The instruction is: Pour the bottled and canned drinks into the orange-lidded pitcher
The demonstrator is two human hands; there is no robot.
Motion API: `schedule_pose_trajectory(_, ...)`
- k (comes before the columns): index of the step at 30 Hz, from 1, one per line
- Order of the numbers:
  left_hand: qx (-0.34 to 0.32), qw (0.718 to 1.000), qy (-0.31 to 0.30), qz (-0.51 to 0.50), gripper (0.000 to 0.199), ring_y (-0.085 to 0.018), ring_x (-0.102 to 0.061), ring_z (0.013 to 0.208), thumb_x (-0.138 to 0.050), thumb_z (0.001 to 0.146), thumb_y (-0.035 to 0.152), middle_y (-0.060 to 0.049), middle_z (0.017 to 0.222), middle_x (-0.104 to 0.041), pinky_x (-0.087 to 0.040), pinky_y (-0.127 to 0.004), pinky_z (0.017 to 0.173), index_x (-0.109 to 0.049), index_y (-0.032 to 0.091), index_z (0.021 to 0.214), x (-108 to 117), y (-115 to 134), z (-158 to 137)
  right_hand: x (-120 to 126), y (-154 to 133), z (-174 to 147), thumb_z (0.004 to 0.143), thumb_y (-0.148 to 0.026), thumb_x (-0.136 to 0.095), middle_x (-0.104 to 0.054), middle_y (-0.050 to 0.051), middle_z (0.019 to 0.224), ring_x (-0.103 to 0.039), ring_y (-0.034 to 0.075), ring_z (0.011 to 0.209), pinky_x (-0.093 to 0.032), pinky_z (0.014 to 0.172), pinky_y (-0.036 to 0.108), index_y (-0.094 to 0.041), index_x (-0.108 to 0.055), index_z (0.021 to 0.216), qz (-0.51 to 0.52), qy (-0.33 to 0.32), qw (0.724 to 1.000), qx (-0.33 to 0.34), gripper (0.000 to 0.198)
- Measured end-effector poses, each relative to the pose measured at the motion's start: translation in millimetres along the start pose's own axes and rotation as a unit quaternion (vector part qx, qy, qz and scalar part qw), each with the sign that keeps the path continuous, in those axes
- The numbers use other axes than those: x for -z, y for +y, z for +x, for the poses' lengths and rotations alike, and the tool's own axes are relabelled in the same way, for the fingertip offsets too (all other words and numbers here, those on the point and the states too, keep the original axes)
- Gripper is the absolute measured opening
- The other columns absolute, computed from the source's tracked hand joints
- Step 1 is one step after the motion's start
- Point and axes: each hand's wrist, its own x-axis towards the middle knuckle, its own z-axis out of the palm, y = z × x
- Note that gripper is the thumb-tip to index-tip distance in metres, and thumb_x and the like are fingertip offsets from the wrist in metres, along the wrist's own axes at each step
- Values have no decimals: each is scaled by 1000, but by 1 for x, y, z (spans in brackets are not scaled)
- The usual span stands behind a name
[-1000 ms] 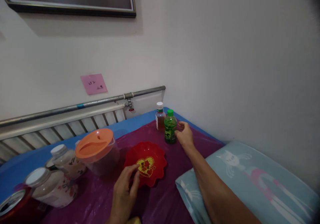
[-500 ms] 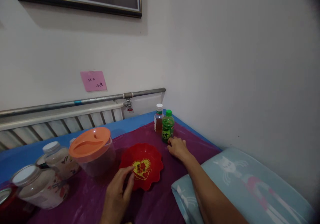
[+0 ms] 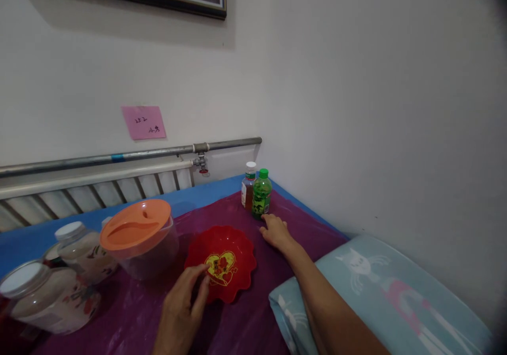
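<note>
From afar I see the left hand (image 3: 179,306) and right hand (image 3: 277,233) loosely spread, and judge the green bottle (image 3: 262,192) weighty, slick, best gripped mid-body.

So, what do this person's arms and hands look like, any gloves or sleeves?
The left hand and right hand, each a plain human grip, wear no gloves. The right forearm and left wrist show no sleeve, watch or cable. No rings or markings are visible either.
</note>
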Motion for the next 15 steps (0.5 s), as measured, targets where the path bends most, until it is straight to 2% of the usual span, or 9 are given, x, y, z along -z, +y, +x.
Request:
schedule_pose_trajectory(7, -2, 1000, -15, -9, 15, -11, -71, 81, -57, 88, 28, 1, 91, -74, -54, -15, 73, -66, 24, 100, -1, -5, -2, -8, 2, 3, 86, -20, -48, -46, 11, 148, -45, 30, 129, -34, 102, 43, -18, -37, 147, -17, -11, 1000, 7, 61)
schedule_pose_trajectory(11, 18, 1000, -1, -22, 14, -11, -71, 81, -57, 88, 25, 0, 90, -73, -54, -16, 73, -66, 23, 99, -1, -2, -1, -9, 2, 6, 85, -22, -51, -42, 7, 152, -43, 30, 133, -34, 105, 45, -22, -40, 146, -24, -13, 1000, 9, 62)
schedule_pose_trajectory(15, 36, 999, 21, -34, 14, -11, -69, 77, -56, 88, 18, 0, 85, -72, -54, -18, 71, -65, 22, 98, 7, 9, 5, -7, -1, 6, 86, -22, -46, -47, 15, 146, -47, 34, 131, -37, 102, 51, -17, -46, 141, -7, -7, 1000, 12, 55)
